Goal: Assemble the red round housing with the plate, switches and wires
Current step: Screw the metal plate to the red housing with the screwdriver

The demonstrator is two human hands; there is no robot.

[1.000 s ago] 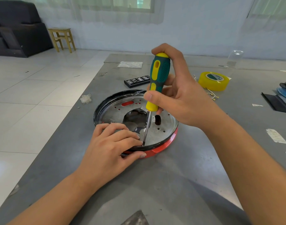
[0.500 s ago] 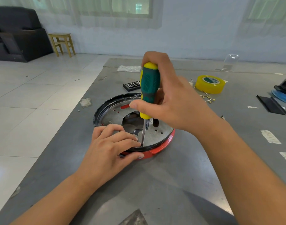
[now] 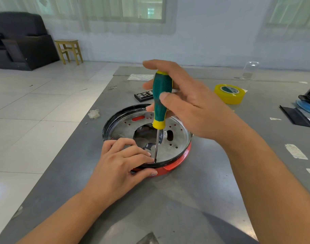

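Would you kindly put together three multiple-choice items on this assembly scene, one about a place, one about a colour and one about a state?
1. Where does the tape roll lie on the table?
A. On the far right, beyond the right hand
B. Inside the housing
C. Under the left hand

2. What colours is the screwdriver handle?
A. Red and black
B. Green and yellow
C. All blue

3. How is the screwdriver held?
A. Lying flat on the table
B. Near upright in the right hand, tip down at the near edge of the metal plate
C. Resting on the stool

Answers:
1 A, the yellow roll sits past the right hand.
2 B, a green grip with yellow ends.
3 B, the shaft points down beside the left hand, which steadies the red housing.
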